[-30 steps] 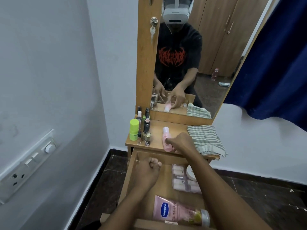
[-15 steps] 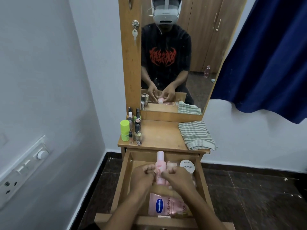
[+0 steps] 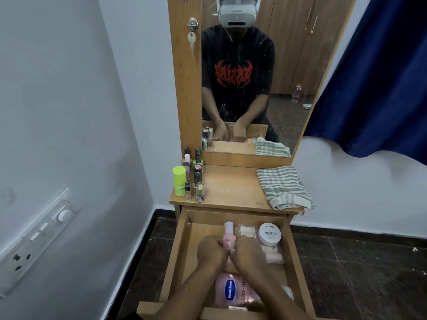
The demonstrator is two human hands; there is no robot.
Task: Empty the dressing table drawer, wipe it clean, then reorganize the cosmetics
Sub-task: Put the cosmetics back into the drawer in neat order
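Note:
The wooden drawer (image 3: 182,255) stands pulled open below the dressing table top (image 3: 231,188). Inside it, my left hand (image 3: 211,252) and my right hand (image 3: 248,254) both grip a small pink bottle (image 3: 228,233) with a pale cap, held upright in the middle of the drawer. A pink Vaseline lotion bottle (image 3: 233,291) lies flat at the drawer's near end, partly under my forearms. A white nail polish jar (image 3: 269,233) and a clear pack of pale items (image 3: 247,232) sit at the drawer's right side.
Several small cosmetic bottles (image 3: 196,181) and a lime green container (image 3: 179,181) crowd the table top's left corner. A striped cloth (image 3: 283,188) lies on its right side. A mirror (image 3: 254,77) rises behind. A white wall is at left, a blue curtain (image 3: 379,77) at right.
My right hand carried the pink bottle from the table top down into the drawer. My left hand came over and now grips it too. The bottle sits lower than half a second ago.

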